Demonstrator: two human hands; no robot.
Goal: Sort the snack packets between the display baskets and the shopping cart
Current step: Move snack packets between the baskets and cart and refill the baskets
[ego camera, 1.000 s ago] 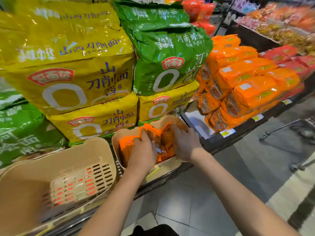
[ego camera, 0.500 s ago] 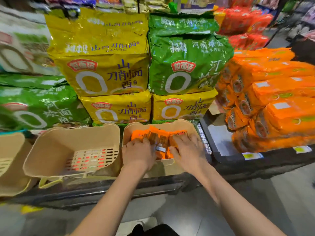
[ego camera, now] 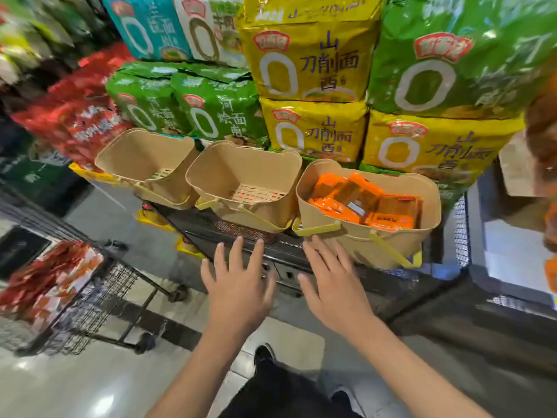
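Orange packets (ego camera: 361, 197) fill the right basket (ego camera: 391, 245); both hands have come out. Left hand (ego camera: 241, 291) and right hand (ego camera: 334, 291) are spread flat, holding nothing, so the cart (ego camera: 99, 297) may be next

Three tan baskets (ego camera: 245, 176) w/ yellow handles & slotted floors, right one w/ orange snack packets (ego camera: 366, 200); behind, yellow noodle bags (ego camera: 313, 61) w/ purple lettering, white ovals & red logos, plus green bags (ego camera: 217, 107); black wire cart (ego camera: 99, 297) w/ red packets (ego camera: 45, 282).
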